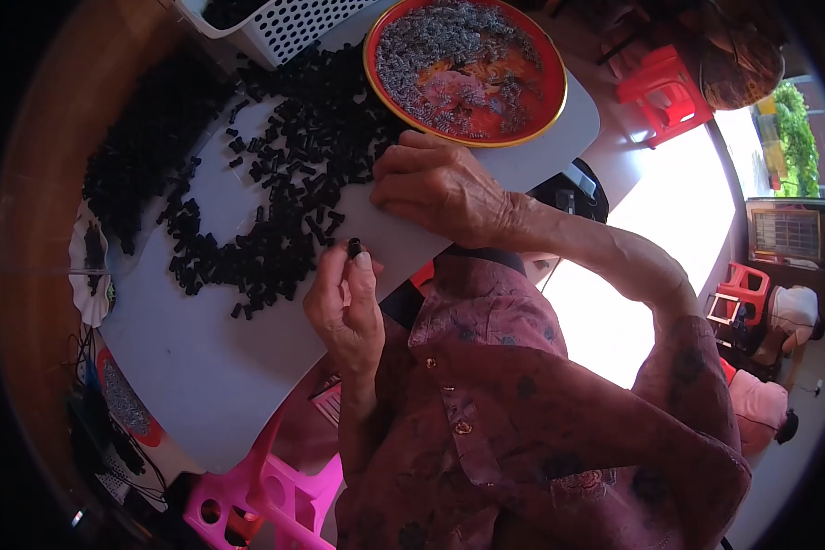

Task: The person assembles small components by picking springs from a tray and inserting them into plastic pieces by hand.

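Note:
Between the thumb and fingers of my left hand [344, 312] stands a small black plastic tube [354, 247], one end pointing up. My right hand [442, 188] is over the table, at the near edge of a red round tray [560, 96] with a gold rim. Its fingers are curled inward, and whatever they may hold is hidden. Many small metal springs [422, 46] lie in the tray, heaped toward its far and left sides. Loose black tubes [284, 165] like the held one are spread over the grey-white table [174, 367], just beyond my left hand.
A white perforated basket [298, 27] stands at the far edge. Left of the loose tubes is a larger dark heap [147, 137]. A pink plastic stool [289, 490] stands below the table, and red stools [665, 96] are on the right. Two people sit at the far right.

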Motion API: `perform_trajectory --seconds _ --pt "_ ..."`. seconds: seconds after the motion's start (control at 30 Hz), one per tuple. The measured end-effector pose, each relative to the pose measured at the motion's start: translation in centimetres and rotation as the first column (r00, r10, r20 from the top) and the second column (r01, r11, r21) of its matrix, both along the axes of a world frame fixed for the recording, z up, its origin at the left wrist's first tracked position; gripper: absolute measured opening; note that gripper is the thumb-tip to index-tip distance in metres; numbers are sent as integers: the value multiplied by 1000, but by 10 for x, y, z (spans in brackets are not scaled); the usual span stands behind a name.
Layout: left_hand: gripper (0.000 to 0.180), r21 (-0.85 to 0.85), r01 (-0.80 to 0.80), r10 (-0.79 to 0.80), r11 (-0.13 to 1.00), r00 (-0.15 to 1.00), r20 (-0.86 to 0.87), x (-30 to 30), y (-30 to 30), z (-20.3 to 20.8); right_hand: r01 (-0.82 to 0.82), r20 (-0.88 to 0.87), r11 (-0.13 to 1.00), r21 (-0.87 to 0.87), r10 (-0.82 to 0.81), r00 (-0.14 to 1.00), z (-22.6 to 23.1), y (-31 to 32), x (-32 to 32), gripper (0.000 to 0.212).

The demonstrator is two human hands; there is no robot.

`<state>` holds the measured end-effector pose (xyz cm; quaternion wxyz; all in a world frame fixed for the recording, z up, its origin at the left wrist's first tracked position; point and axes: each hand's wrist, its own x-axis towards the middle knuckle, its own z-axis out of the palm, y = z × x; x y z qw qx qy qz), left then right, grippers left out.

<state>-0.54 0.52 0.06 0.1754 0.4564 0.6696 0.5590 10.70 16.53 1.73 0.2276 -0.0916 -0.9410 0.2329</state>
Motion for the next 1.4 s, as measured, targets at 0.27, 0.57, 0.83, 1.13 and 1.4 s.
perform_trajectory --seconds 0.27,0.57,0.83,1.13,1.4 --pt "14 -12 -4 3 1000 999 -35 0 1 1 -76 157 996 39 69 985 6 2 -3 22" --pt "15 -7 -5 5 1000 1000 -12 0 0 1 99 126 741 -664 -19 992 18 -4 -4 20" --pt "16 -24 5 -5 1000 1000 1 0 0 3 -151 -169 222 -963 -66 983 -4 -18 -14 12" --pt "18 -44 -22 23 999 999 30 0 0 4 -98 -123 213 -972 -107 987 -7 -29 -16 14" --pt "16 -36 -24 26 999 999 47 1 0 4 -126 -155 291 -949 -81 985 -7 -31 -15 10"
